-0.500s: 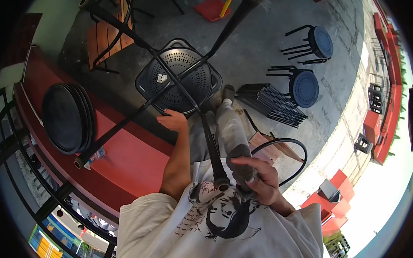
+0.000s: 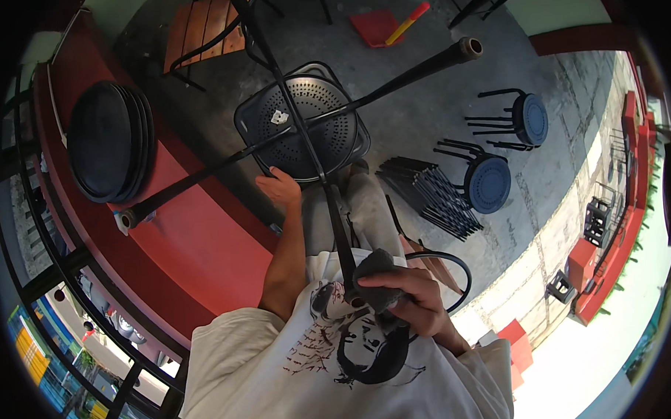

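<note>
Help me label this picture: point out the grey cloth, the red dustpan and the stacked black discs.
Grey cloth (image 2: 375,264), head view: upper part.
Red dustpan (image 2: 372,31), head view: flat pan.
Stacked black discs (image 2: 100,144), head view: front disc's face.

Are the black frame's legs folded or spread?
Spread: the black frame's legs run four ways from a central crossing, standing well apart.

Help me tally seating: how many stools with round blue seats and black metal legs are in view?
2: the upper stool at the right of the view, the lower stool below it and slightly left. More may be hidden, nested beneath them.
</note>
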A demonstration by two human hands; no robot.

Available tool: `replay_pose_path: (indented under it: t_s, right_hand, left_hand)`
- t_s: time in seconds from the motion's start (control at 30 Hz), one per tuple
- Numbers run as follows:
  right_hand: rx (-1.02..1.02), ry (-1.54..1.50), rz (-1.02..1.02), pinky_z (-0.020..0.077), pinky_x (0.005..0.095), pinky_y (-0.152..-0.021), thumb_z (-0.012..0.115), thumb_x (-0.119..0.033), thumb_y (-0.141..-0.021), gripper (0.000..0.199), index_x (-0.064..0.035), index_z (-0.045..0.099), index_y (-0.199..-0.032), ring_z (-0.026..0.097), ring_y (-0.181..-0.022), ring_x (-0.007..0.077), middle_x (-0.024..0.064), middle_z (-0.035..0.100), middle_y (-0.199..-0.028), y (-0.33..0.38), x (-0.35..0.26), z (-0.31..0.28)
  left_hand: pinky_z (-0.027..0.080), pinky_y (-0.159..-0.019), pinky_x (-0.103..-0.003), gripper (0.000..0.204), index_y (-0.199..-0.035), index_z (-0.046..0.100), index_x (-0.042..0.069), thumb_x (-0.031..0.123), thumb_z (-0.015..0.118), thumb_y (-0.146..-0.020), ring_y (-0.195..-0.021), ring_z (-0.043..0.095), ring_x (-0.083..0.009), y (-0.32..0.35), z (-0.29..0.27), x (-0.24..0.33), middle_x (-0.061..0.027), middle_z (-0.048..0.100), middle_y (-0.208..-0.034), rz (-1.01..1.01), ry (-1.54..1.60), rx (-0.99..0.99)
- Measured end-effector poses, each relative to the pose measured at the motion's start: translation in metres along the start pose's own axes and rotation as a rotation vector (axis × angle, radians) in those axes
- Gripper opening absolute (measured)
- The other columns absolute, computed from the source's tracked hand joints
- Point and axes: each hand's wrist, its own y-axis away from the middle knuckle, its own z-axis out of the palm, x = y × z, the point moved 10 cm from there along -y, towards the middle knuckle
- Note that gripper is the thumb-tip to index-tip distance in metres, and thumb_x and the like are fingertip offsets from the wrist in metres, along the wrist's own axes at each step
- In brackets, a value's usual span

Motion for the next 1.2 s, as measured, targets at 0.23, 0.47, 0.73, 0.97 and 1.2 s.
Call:
replay_pose_path:
  t_s: [0.23, 0.47, 0.73, 0.97, 1.2]
  right_hand:
    - [0.222, 0.403, 0.277, 0.0469, 0.03, -0.069, 0.06, -0.018, -0.095, 0.036, -0.0057, 0.058, -0.128, 0.063, -0.073, 0.0199, 0.011, 0.068, -0.087, -0.052, 0.164, -0.08]
    - [-0.227, 0.596, 0.305, 0.0499, 0.037, -0.067, 0.063, -0.023, -0.097, 0.031, -0.0061, 0.055, -0.121, 0.067, -0.07, 0.0279, 0.0163, 0.067, -0.081, -0.08, 0.255, -0.057]
    - [-0.371, 0.658, 0.096, 0.052, 0.0382, -0.078, 0.057, -0.023, -0.1, 0.031, -0.0084, 0.062, -0.128, 0.068, -0.084, 0.0307, 0.0162, 0.07, -0.098, -0.148, 0.257, -0.023]
    - [-0.581, 0.456, 0.43, 0.0499, 0.0351, -0.084, 0.054, -0.019, -0.102, 0.028, -0.0077, 0.062, -0.127, 0.064, -0.087, 0.0238, 0.0136, 0.068, -0.103, -0.125, 0.29, -0.019]
    - [-0.414, 0.472, 0.351, 0.0483, 0.0297, -0.075, 0.052, -0.017, -0.103, 0.025, -0.0055, 0.062, -0.123, 0.058, -0.077, 0.015, 0.0086, 0.066, -0.088, -0.144, 0.296, -0.033]
  left_hand:
    - [0.041, -0.092, -0.053, 0.04, -0.115, 0.051, -0.002, 0.032, 0.053, -0.093, -0.11, 0.054, -0.0432, 0.007, -0.003, 0.009, -0.022, 0.055, -0.114, -0.314, -0.081, 0.041]
    - [0.045, -0.083, -0.054, 0.036, -0.104, 0.057, 0.003, 0.036, 0.056, -0.087, -0.101, 0.06, -0.0378, 0.013, -0.014, 0.011, -0.0147, 0.062, -0.101, -0.45, -0.31, 0.315]
    - [0.044, -0.086, -0.049, 0.032, -0.102, 0.055, 0.004, 0.031, 0.056, -0.084, -0.104, 0.058, -0.0361, 0.013, -0.026, 0.018, -0.0137, 0.059, -0.102, -0.481, -0.198, 0.297]
    - [0.045, -0.085, -0.051, 0.032, -0.101, 0.059, 0.005, 0.032, 0.057, -0.084, -0.102, 0.059, -0.0368, 0.012, -0.028, 0.013, -0.0142, 0.062, -0.101, -0.499, -0.201, 0.313]
    - [0.045, -0.085, -0.049, 0.032, -0.102, 0.058, 0.005, 0.031, 0.057, -0.083, -0.102, 0.059, -0.0357, 0.012, -0.021, 0.02, -0.0132, 0.061, -0.102, -0.489, -0.201, 0.297]
